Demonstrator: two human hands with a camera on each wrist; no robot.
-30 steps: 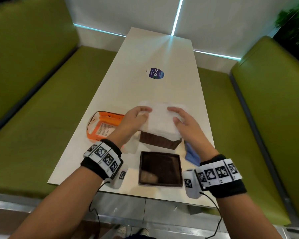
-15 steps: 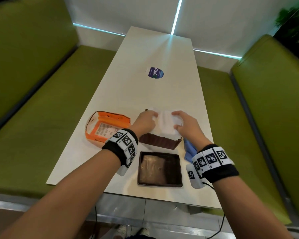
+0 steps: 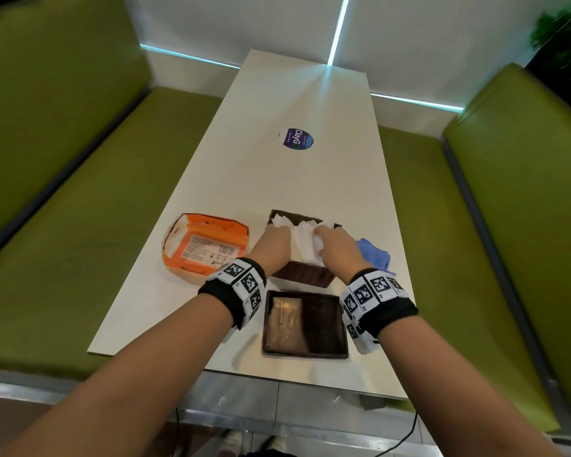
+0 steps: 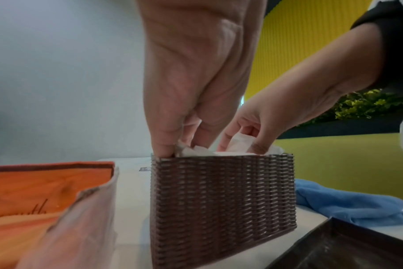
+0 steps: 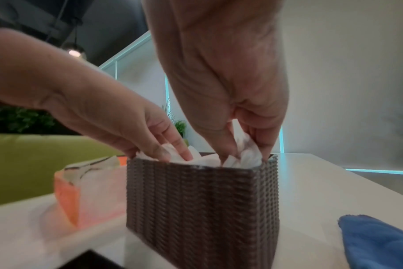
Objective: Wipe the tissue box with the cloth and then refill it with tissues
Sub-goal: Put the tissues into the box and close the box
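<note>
Refill stage, viewed from above. The brown woven-pattern tissue box [image 3: 302, 273] stands open-topped near the table's [image 3: 297, 179] near edge, a stack of white tissues [image 3: 305, 242] already seated inside it. The left hand [image 3: 274, 245] presses its extended fingers [image 5: 173, 145] onto the stack's left side; the right hand [image 3: 335, 247] pinches a crumpled fold of tissue at the right side. Wiping appears complete: the blue cloth [image 3: 374, 255] lies released just right of the box. The torn orange tissue packet [image 3: 205, 247] lies to the left. Remaining: tuck the tissues level and fit the brown square lid [image 3: 305, 324], lying nearer.
</note>
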